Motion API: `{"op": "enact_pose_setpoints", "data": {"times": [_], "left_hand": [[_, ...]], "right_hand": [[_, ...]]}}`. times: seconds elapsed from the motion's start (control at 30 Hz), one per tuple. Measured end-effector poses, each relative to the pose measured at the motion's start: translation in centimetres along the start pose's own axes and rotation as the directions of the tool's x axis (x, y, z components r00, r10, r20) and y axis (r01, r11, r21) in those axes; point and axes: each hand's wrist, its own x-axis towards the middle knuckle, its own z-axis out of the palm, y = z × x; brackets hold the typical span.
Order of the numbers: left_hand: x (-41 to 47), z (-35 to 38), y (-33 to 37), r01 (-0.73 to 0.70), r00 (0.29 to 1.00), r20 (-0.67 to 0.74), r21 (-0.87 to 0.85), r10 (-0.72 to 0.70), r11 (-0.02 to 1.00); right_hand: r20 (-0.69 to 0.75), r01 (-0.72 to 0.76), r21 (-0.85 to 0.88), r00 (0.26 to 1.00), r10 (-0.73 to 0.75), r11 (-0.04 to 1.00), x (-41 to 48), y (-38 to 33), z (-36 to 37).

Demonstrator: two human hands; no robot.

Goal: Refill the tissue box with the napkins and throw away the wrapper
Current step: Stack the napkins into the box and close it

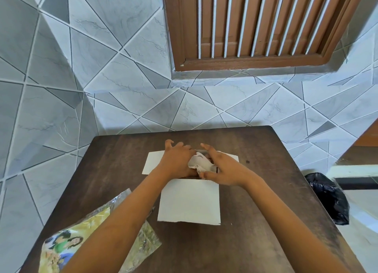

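Observation:
An open tissue box (189, 201) stands at the middle of the dark wooden table (255, 221), its white flaps spread out near and to the left. A crumpled white napkin bunch (201, 163) sits at the box's opening. My left hand (177, 160) presses on the napkins from the left, fingers spread. My right hand (224, 166) cups them from the right, thumb under the bunch. The box's inside is hidden by both hands. The clear printed wrapper (67, 246) lies flat at the table's near left corner, partly under my left forearm.
A black bin bag (329, 197) sits on the floor to the right of the table. Behind the table rises a grey tiled wall (122, 78) with a brown slatted window (255, 22). A white ledge (356, 170) stands at far right.

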Motion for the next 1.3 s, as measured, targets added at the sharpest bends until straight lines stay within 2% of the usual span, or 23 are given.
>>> {"op": "enact_pose_setpoints", "data": {"times": [0.1,0.23,0.33,0.43,0.57,0.7,0.9,1.0,1.03,1.1,1.17,1.23,1.3], "left_hand": [[0.3,-0.1,-0.3,0.016,1.000,0.002,-0.092,-0.016,0.996],[0.5,-0.4,-0.3,0.037,0.999,0.019,-0.102,-0.035,0.994],[0.3,-0.3,0.0,0.043,0.999,0.018,-0.122,-0.041,0.992],[-0.3,-0.7,-0.4,0.033,0.995,0.102,-0.100,-0.023,0.994],[-1.5,-1.6,-2.7,0.027,0.972,0.234,0.037,-0.035,0.999],[-1.9,-1.3,-2.9,0.050,0.980,0.190,0.056,-0.060,0.997],[-1.3,-1.4,-1.8,0.012,0.981,0.185,0.226,-0.055,0.974],[-1.5,-1.4,-2.1,0.007,0.977,0.210,0.159,-0.041,0.987],[-1.9,-1.7,-2.4,0.009,0.974,0.225,0.073,-0.026,0.997],[-3.2,-2.4,-3.2,0.094,0.978,0.203,-0.243,-0.044,0.965],[-4.6,-2.8,-4.4,0.177,0.984,0.079,-0.539,-0.160,0.824],[-5.9,-2.4,-5.3,0.241,0.935,-0.047,-0.641,-0.351,0.729],[-6.7,-1.6,-5.9,0.371,0.856,-0.045,-0.638,-0.514,0.675]], "right_hand": [[-0.026,-0.011,-0.071,1.000,0.009,0.997,-0.3,-0.4,-0.6],[-0.041,-0.068,-0.165,0.997,0.062,0.984,0.7,-1.2,-1.0],[-0.052,-0.109,-0.397,0.994,0.097,0.911,1.7,-1.4,-0.9],[-0.003,-0.051,-0.593,0.998,0.061,0.804,2.6,-1.6,0.4],[0.048,0.016,-0.616,0.999,0.017,0.787,2.6,-1.1,-0.2],[0.092,0.089,-0.581,0.995,-0.043,0.809,2.0,0.0,-1.1],[0.113,0.122,-0.607,0.991,-0.066,0.785,1.9,-0.2,-1.0],[0.099,0.076,-0.475,0.995,-0.032,0.877,1.4,0.6,-1.1],[0.082,0.069,-0.376,0.996,-0.041,0.924,0.8,0.8,-1.3],[-0.017,0.077,-0.156,0.997,-0.081,0.985,-0.6,1.1,-1.7],[-0.274,0.047,0.015,0.961,-0.041,0.999,-2.1,1.6,-1.9],[-0.477,-0.078,0.063,0.874,0.099,0.995,-2.9,2.4,-1.5],[-0.468,-0.278,0.149,0.826,0.316,0.949,-3.0,3.1,-0.9]]}}
